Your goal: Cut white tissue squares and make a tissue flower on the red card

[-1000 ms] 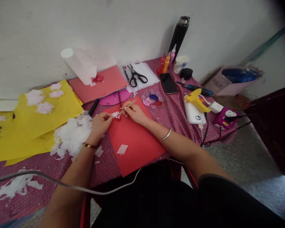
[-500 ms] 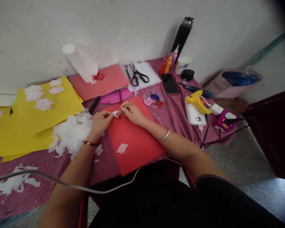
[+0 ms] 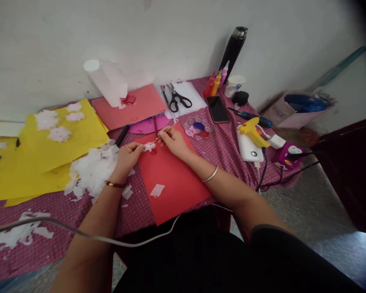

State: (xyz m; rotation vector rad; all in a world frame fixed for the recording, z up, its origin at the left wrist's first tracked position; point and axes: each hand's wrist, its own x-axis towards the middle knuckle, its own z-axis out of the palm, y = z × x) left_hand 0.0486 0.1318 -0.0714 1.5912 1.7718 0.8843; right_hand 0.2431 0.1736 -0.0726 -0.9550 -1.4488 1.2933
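Observation:
A small whitish-pink tissue paper flower (image 3: 149,147) is pinched at its left side by my left hand (image 3: 129,156). My right hand (image 3: 174,141) holds a thin pale stick (image 3: 155,141), whose tip meets the flower's right edge. Both hands are over the upper end of a red paper sheet (image 3: 177,179), where a darker red patch (image 3: 153,151) shows just below the flower. Lower on that sheet lies a pale paper piece (image 3: 157,190). Beside my left wrist is a heap of white tissue pieces (image 3: 93,169).
Yellow sheets (image 3: 45,156) with pinkish paper blossoms lie at left. Behind are a paper roll (image 3: 102,81), scissors (image 3: 177,99) and a paint palette (image 3: 198,127). A phone (image 3: 217,109), paint bottles (image 3: 216,84) and a yellow glue gun (image 3: 253,132) stand right. A cable (image 3: 134,245) crosses in front.
My right hand has shifted slightly right and away from the flower, and the stick now points left toward it. More of the flower shows. My left hand keeps its pinch.

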